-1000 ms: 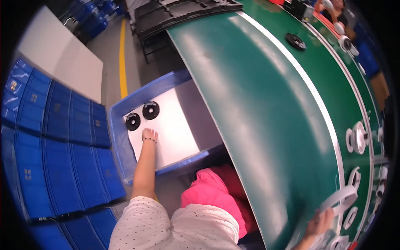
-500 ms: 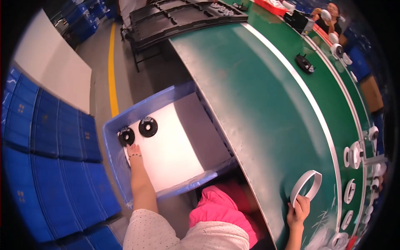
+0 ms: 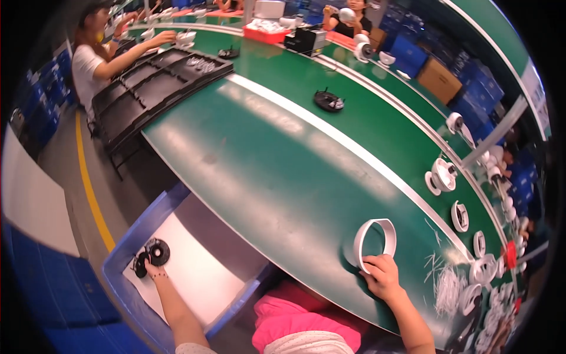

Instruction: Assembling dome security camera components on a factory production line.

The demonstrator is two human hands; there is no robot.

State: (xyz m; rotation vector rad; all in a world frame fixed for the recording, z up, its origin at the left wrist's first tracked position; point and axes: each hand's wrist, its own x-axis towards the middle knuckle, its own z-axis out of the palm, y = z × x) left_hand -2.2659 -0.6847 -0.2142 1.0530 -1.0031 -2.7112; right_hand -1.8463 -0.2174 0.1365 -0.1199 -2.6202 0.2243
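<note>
My left hand (image 3: 153,271) reaches down into a blue bin (image 3: 121,282) on the left, its fingers closed on the edge of a black round part (image 3: 140,265) that looks tilted. Touching or almost touching it is a second black round part (image 3: 158,252) with a pale centre, lying on the bin's white liner (image 3: 197,277). Over the green bench, my right hand (image 3: 381,276) grips a white plastic ring (image 3: 357,245) by its lower edge. The ring stands upright on or just above the bench top.
The green bench (image 3: 265,189) curves along a conveyor carrying a black base (image 3: 328,101) and white housings (image 3: 443,175). White strips (image 3: 451,289) are heaped at right. A black tray (image 3: 147,88) stands at far left near a co-worker (image 3: 91,65). Another person (image 3: 348,23) sits across.
My view has swung up and to the right. The left hand's fingers, spread beside the black part before, have closed on its edge. My right hand still holds the white ring.
</note>
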